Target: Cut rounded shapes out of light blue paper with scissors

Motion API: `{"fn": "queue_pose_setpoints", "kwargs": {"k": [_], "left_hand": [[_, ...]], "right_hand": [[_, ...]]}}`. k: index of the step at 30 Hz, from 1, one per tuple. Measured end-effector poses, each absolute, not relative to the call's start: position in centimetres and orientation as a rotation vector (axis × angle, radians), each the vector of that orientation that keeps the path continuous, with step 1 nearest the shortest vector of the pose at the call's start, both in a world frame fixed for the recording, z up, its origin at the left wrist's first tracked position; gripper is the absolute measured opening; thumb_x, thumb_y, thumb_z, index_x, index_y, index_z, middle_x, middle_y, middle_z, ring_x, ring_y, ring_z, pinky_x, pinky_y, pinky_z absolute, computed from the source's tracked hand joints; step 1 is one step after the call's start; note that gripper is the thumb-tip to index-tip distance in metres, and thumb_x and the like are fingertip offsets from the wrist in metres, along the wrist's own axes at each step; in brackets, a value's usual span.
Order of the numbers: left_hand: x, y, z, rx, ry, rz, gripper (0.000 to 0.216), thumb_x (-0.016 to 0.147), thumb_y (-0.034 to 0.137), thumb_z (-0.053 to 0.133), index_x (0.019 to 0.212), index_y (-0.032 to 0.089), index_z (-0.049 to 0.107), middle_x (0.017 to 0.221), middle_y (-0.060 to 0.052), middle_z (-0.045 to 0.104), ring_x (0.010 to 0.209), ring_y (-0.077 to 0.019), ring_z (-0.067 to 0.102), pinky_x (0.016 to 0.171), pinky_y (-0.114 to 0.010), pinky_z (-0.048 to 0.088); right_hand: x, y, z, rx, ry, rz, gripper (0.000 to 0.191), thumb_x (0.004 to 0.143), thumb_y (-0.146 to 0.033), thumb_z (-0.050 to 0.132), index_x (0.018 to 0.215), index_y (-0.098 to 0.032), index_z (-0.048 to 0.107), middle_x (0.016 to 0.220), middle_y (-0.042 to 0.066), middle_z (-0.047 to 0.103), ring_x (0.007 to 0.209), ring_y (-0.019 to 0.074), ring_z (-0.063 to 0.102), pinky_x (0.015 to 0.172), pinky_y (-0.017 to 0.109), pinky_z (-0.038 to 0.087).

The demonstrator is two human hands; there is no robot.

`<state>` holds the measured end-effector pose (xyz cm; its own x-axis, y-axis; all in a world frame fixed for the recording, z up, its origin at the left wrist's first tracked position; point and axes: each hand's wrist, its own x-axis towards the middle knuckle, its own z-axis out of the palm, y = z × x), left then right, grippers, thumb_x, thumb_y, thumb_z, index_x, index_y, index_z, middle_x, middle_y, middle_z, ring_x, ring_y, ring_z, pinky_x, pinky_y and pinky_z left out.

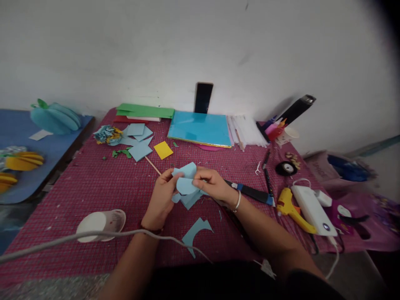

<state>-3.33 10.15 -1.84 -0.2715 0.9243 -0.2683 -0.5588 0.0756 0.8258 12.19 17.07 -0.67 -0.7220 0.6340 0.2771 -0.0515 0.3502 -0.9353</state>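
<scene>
My left hand (162, 196) and my right hand (211, 184) meet over the middle of the red checked tablecloth (93, 183). Both pinch a bundle of light blue paper pieces (186, 185), the left from the left side, the right from the top right. A thin wooden stick (153, 166) runs up and left from behind the left hand. A curved light blue paper scrap (195, 234) lies on the cloth just below the hands.
Light blue squares (139, 139), a yellow square (163, 150), a paper flower (108, 134), green sheets (145, 111) and a cyan sheet stack (200, 128) lie at the back. A yellow glue gun (292, 210), white power bank (311, 208), tape roll (286, 168) and knife (253, 193) sit right. A tipped paper cup (101, 224) and grey cable (93, 237) lie near left.
</scene>
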Motion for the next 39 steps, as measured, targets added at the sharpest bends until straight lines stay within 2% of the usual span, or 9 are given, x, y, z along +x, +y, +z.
{"fn": "queue_pose_setpoints", "kwargs": {"k": [3,8,13,19,22,27,30,35,39], "left_hand": [[-3.5,9.9,-1.5,0.54,1.181,1.667,0.019,0.069,0.027,0.074,0.071,0.016,0.059,0.053,0.008,0.048,0.041,-0.0026,0.033,0.039,-0.016,0.023],[-3.3,9.5,-1.4,0.677,1.278,1.607,0.015,0.072,0.027,0.071,0.072,0.016,0.06,0.056,0.006,0.052,0.048,-0.0051,0.042,0.045,-0.016,0.032],[-2.8,9.5,-1.6,0.638,1.183,1.524,0.017,0.069,0.023,0.071,0.073,0.019,0.054,0.059,0.007,0.052,0.047,-0.0056,0.045,0.045,-0.016,0.036],[-2.5,9.7,-1.9,0.573,1.058,1.549,0.015,0.067,0.02,0.072,0.075,0.018,0.059,0.076,0.004,0.062,0.042,-0.002,0.037,0.039,-0.017,0.028],[-2.4,9.7,-1.9,0.612,1.087,1.548,0.016,0.068,0.02,0.072,0.08,0.018,0.062,0.077,0.002,0.063,0.044,-0.0034,0.04,0.041,-0.017,0.031],[-2.3,9.6,-1.6,0.567,0.902,1.661,0.02,0.071,0.027,0.073,0.085,0.022,0.059,0.09,0.0,0.065,0.071,-0.0117,0.059,0.063,-0.022,0.046],[-2.3,9.7,-1.9,0.5,0.892,1.638,0.03,0.076,0.042,0.067,0.099,0.024,0.06,0.076,0.002,0.061,0.058,-0.0098,0.052,0.053,-0.021,0.041],[-2.4,9.9,-2.6,0.532,0.856,1.551,0.036,0.076,0.052,0.063,0.068,0.019,0.054,0.061,0.002,0.05,0.048,-0.0087,0.039,0.046,-0.022,0.031],[-2.6,9.7,-2.5,0.562,0.798,1.487,0.036,0.065,0.046,0.075,0.063,0.019,0.051,0.06,0.003,0.048,0.052,-0.0098,0.041,0.05,-0.023,0.033]], "right_hand": [[12.7,17.4,0.4,-0.528,-1.944,1.246,0.022,0.084,-0.035,0.062,0.071,-0.018,0.059,0.093,0.004,0.055,0.085,0.0157,0.054,0.076,0.03,0.043],[12.6,17.0,0.9,-0.495,-2.098,1.08,0.011,0.083,-0.025,0.063,0.075,-0.019,0.06,0.101,0.006,0.057,0.096,0.0182,0.056,0.087,0.036,0.045],[11.9,16.4,0.4,-0.528,-2.267,0.939,0.008,0.081,-0.016,0.061,0.076,-0.018,0.057,0.104,0.007,0.054,0.1,0.0182,0.055,0.089,0.035,0.045],[11.6,16.1,0.1,-0.584,-2.226,0.995,0.009,0.081,-0.017,0.061,0.074,-0.019,0.056,0.093,0.004,0.055,0.09,0.0165,0.055,0.083,0.032,0.045],[11.3,15.8,-0.2,-0.634,-2.176,1.159,0.013,0.079,-0.018,0.062,0.07,-0.018,0.054,0.08,0.001,0.055,0.077,0.0142,0.053,0.072,0.029,0.044],[10.9,15.7,-1.5,-0.628,-1.664,1.888,0.022,0.073,-0.032,0.072,0.077,-0.017,0.056,0.072,-0.003,0.057,0.06,0.0089,0.051,0.057,0.021,0.042],[10.8,16.1,-2.2,-0.65,-1.327,2.082,0.034,0.064,-0.037,0.079,0.083,-0.018,0.057,0.067,-0.005,0.057,0.05,0.0057,0.047,0.047,0.017,0.037],[10.9,16.6,-2.6,-0.623,-1.096,2.185,0.034,0.063,-0.036,0.081,0.08,-0.018,0.057,0.058,-0.007,0.054,0.045,0.0047,0.044,0.043,0.017,0.034],[11.0,16.7,-2.5,-0.566,-1.101,2.222,0.031,0.065,-0.035,0.079,0.078,-0.018,0.057,0.058,-0.007,0.054,0.043,0.0038,0.04,0.042,0.017,0.031]]}}
